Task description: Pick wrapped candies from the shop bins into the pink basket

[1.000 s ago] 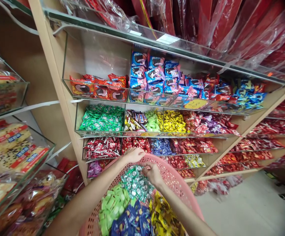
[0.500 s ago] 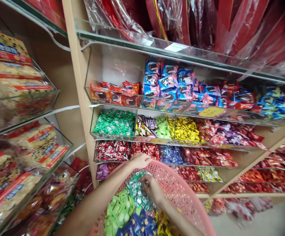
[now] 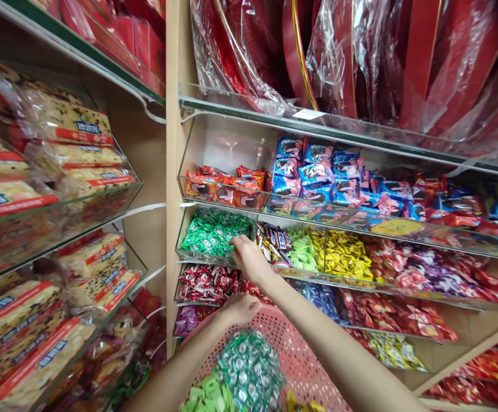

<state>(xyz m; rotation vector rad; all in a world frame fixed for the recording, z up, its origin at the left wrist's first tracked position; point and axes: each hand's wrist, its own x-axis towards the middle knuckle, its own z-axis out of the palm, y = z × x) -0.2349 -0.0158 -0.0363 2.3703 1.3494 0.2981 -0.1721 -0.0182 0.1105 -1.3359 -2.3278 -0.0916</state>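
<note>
The pink perforated plastic basket (image 3: 304,355) is below the shelves, with my left hand (image 3: 242,309) closed on its far rim. Inside it lie a pile of shiny green-wrapped candies (image 3: 251,369), light green packets (image 3: 210,395) and some yellow packets (image 3: 302,403). My right hand (image 3: 252,258) reaches over the basket to the front right corner of a glass bin of green-wrapped candies (image 3: 214,229). Its fingers are curled at the bin's edge, and whether they hold a candy is hidden.
Beside the green bin are dark brown packets (image 3: 274,240), light green packets (image 3: 302,252) and yellow candies (image 3: 347,254). Red-wrapped candies (image 3: 208,283) lie one shelf lower. Packaged pastries (image 3: 90,177) fill the left shelves. A glass shelf edge (image 3: 343,129) runs overhead.
My right hand has moved up and away from the basket's green candies to the shelf bin. The view has shifted, so shelves and basket sit lower. The basket's blue packets are out of sight.
</note>
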